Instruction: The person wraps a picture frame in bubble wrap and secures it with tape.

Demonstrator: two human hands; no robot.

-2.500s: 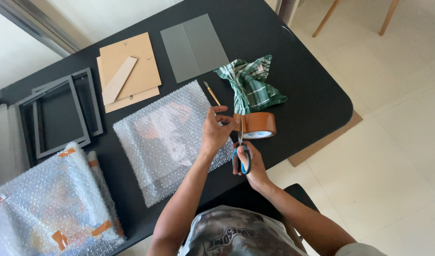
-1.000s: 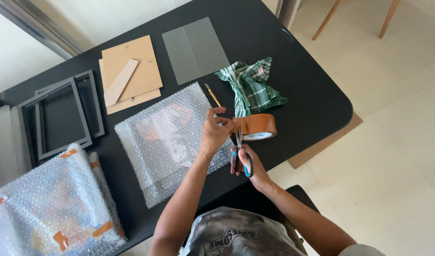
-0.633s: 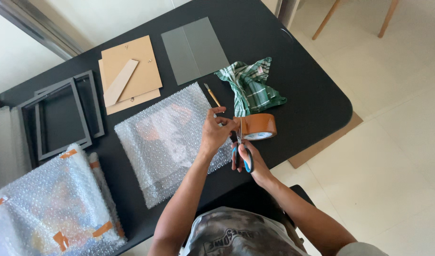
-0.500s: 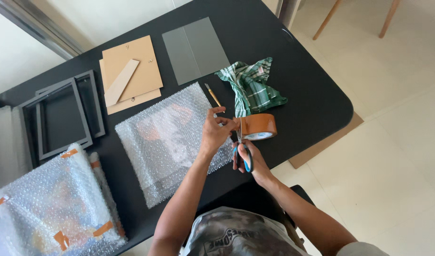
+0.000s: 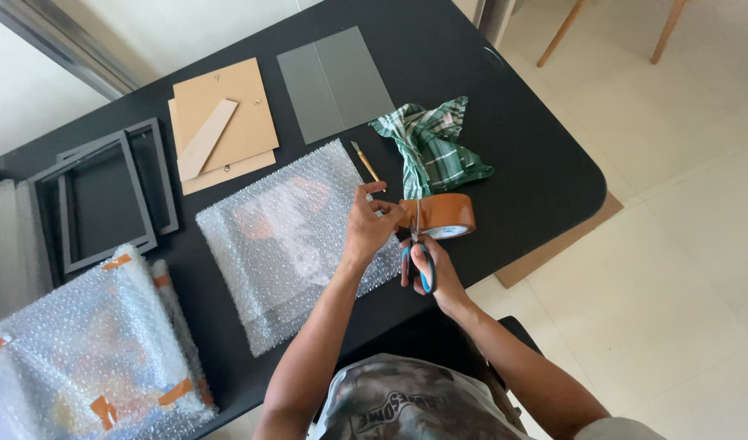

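Observation:
My left hand [image 5: 367, 224] pinches the free end of a strip pulled from a brown tape roll [image 5: 444, 215] that lies on the black table [image 5: 521, 155]. My right hand [image 5: 431, 269] grips blue-handled scissors [image 5: 417, 251], blades pointing up at the strip between my left fingers and the roll. Just left of my hands lies a bubble-wrapped flat package [image 5: 297, 236].
A green checked cloth [image 5: 429, 147] and a small utility knife [image 5: 365, 163] lie behind the roll. Farther back are a grey sheet [image 5: 333, 81], brown backing boards [image 5: 221, 122] and dark frames [image 5: 105, 195]. A taped bubble-wrapped bundle [image 5: 89, 350] sits at the near left. A tiled floor [image 5: 684, 244] is on the right.
Both hands stay at the tape roll with only slight shifts; the scissors remain at the pulled strip. Nothing else on the table has moved.

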